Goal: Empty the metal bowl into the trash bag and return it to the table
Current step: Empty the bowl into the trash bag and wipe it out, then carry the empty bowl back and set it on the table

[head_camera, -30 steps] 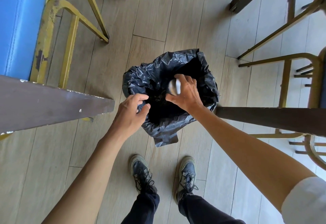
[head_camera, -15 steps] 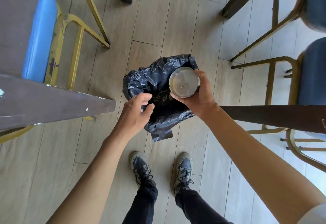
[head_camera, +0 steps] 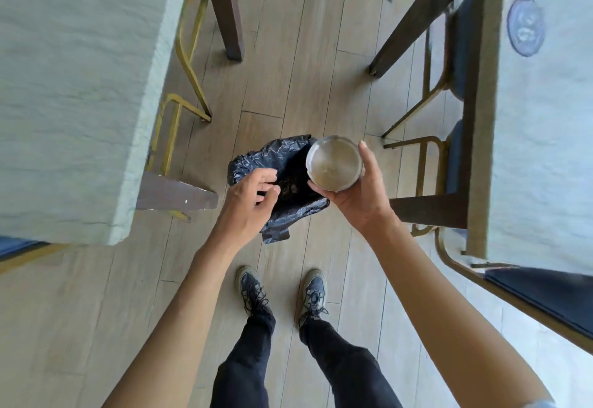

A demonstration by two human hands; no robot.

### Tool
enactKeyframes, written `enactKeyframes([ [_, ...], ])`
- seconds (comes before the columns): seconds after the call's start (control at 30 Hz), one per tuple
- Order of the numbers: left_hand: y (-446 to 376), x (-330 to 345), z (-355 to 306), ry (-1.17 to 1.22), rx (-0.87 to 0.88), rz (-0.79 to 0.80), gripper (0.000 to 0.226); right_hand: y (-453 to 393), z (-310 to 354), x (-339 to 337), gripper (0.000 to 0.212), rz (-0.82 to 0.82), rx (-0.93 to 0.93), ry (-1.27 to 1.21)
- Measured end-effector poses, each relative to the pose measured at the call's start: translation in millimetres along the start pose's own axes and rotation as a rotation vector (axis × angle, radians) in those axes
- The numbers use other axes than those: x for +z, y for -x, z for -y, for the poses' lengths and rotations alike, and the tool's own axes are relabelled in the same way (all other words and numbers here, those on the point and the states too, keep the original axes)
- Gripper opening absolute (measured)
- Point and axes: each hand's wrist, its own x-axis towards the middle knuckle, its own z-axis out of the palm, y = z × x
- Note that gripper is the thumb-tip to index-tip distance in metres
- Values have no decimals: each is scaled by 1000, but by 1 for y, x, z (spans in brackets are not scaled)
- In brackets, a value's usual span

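Bowl (head_camera: 334,163) upright, mouth up, sat in your right hand (head_camera: 361,197), with the fingers wrapped round its side from below and the thumb along the right of the rim. Only a few small specks showed on the bottom, so the emptying looked done, and the step in hand was, by my judgement, carrying it to a table.

Nearest you were your shoes (head_camera: 282,292) on the plank floor (head_camera: 308,54). Ahead of them your left hand (head_camera: 248,207) hung over the near left edge of the black trash bag (head_camera: 282,183), fingers loosely curled and partly spread. Whether they pinched the plastic, I could not tell. The bowl was just right of those fingers, above the far right part of the bag's mouth, where dark scraps lay.

To do this step well, you would let the bag go cleanly so it did not drag or tip, keep the bowl level so the last specks stayed inside, and lift it clear of the dark table frame (head_camera: 430,212) just right of your right wrist.

Farther off, pale tabletops stood to either side: the left table (head_camera: 73,86) and the right table (head_camera: 542,151), with yellow-framed chairs (head_camera: 189,64) tucked under. The right one was closer to the bowl hand; a round coaster (head_camera: 526,27) lay toward its far end.
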Motion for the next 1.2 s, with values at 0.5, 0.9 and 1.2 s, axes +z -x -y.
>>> enactKeyframes([
  [0.5,173,-108,-167,401,-59,-239,36,226,61,129,54,66,-84,510],
  [0.9,257,-223,-176,490,-31,-131,103,291,0,262,52,217,-160,912],
  [1.2,326,-347,-100,389,4,-257,109,299,-112,389,93,310,-149,1152],
])
